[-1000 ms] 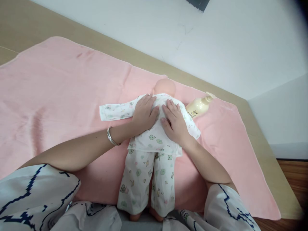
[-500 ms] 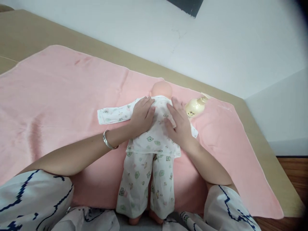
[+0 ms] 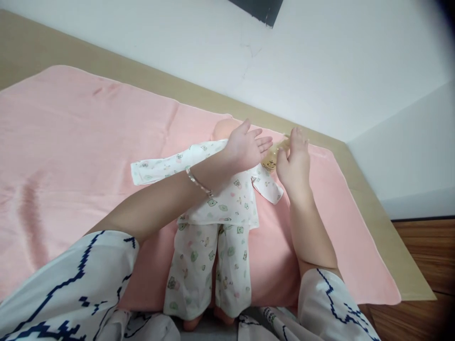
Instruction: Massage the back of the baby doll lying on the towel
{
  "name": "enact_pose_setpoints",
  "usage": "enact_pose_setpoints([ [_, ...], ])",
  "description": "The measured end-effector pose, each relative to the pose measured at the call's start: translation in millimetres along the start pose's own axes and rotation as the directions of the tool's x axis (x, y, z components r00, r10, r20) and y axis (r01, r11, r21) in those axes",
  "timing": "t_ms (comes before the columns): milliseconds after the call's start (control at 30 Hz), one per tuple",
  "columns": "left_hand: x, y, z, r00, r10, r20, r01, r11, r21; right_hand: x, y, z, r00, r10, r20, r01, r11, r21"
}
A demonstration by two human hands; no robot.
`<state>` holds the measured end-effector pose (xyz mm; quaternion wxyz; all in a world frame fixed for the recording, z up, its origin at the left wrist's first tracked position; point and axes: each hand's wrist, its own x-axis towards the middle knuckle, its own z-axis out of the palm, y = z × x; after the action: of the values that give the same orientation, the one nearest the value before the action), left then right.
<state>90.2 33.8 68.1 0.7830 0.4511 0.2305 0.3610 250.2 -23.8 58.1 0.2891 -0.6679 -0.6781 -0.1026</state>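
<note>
A doll (image 3: 222, 129) lies face down in white printed pyjamas: a long-sleeved top (image 3: 234, 203) and trousers (image 3: 194, 265). Over its upper back, my left hand (image 3: 249, 147) is turned palm up with fingers spread, holding nothing; a bracelet circles that wrist. My right hand (image 3: 295, 163) is raised at the right beside a pale yellow pump bottle (image 3: 270, 158), fingers extended around its top end. Most of the pump is hidden behind my hands, so I cannot tell whether my right fingers touch it.
A pink blanket (image 3: 88, 132) lies under the doll, spread over a tan board-like surface (image 3: 142, 78). Behind stands a white wall (image 3: 199, 52) with a dark panel (image 3: 261, 9). Brown wooden flooring (image 3: 423, 255) shows at the lower right.
Both hands have left the doll's back. My left hand has turned palm up and moved right; my right hand has moved right to the bottle. The view has shifted slightly.
</note>
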Motion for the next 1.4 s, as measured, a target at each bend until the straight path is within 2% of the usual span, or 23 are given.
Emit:
enact_pose_setpoints([
  [100, 16.0, 7.0, 5.4, 1.000, 0.013, 0.004, -0.013, 0.997, 0.070, 1.6, -3.2, 1.5, 0.999, -0.033, 0.017, 0.034, 0.999, -0.031],
  [267, 30.1, 7.3, 9.7, 0.995, 0.079, 0.058, -0.094, 0.942, 0.323, 4.0, -2.7, 5.4, 0.996, -0.058, -0.069, 0.057, 0.998, -0.021],
  [333, 32.4, 5.9, 10.4, 0.993, 0.094, 0.067, -0.113, 0.910, 0.400, 3.4, -3.2, 7.5, 0.994, -0.063, -0.086, 0.060, 0.997, -0.039],
  [467, 25.3, 7.2, 8.2, 0.992, 0.125, 0.004, -0.111, 0.864, 0.491, 1.4, -5.5, 11.4, 0.993, -0.068, -0.101, 0.060, 0.995, -0.079],
  [633, -14.7, 8.2, -4.1, 1.000, 0.004, 0.009, -0.006, 0.971, 0.238, -1.1, -8.9, 11.5, 0.996, -0.016, -0.086, 0.006, 0.993, -0.118],
  [733, -49.8, 4.2, -10.1, 0.998, -0.059, 0.007, 0.057, 0.979, 0.197, -7.8, -18.2, 6.3, 0.993, -0.008, -0.114, -0.003, 0.995, -0.101],
  [800, -71.6, 1.4, -10.3, 0.994, -0.103, 0.027, 0.098, 0.985, 0.144, -16.9, -29.8, 2.2, 0.991, -0.072, -0.116, 0.068, 0.997, -0.033],
  [867, -89.3, 0.8, -7.1, 0.989, -0.132, 0.071, 0.129, 0.991, 0.042, -28.9, -44.6, -0.6, 0.979, -0.191, -0.068, 0.195, 0.979, 0.057],
  [967, -109.0, 6.1, 2.1, 0.980, -0.135, 0.145, 0.142, 0.989, -0.038, -47.4, -65.8, -1.3, 0.935, -0.355, 0.015, 0.349, 0.926, 0.144],
  [1133, -128.7, 16.0, 18.0, 0.980, -0.127, 0.152, 0.132, 0.991, -0.022, -62.6, -80.8, -3.0, 0.915, -0.398, -0.063, 0.403, 0.902, 0.152],
  [1267, -131.5, 10.2, 23.8, 0.956, -0.153, 0.248, 0.197, 0.967, -0.160, -66.9, -82.5, -8.1, 0.889, -0.443, -0.114, 0.456, 0.876, 0.157],
  [1400, -130.7, 3.8, 24.8, 0.939, -0.174, 0.298, 0.264, 0.918, -0.297, -69.6, -83.6, -11.9, 0.866, -0.495, -0.077, 0.501, 0.854, 0.141],
])
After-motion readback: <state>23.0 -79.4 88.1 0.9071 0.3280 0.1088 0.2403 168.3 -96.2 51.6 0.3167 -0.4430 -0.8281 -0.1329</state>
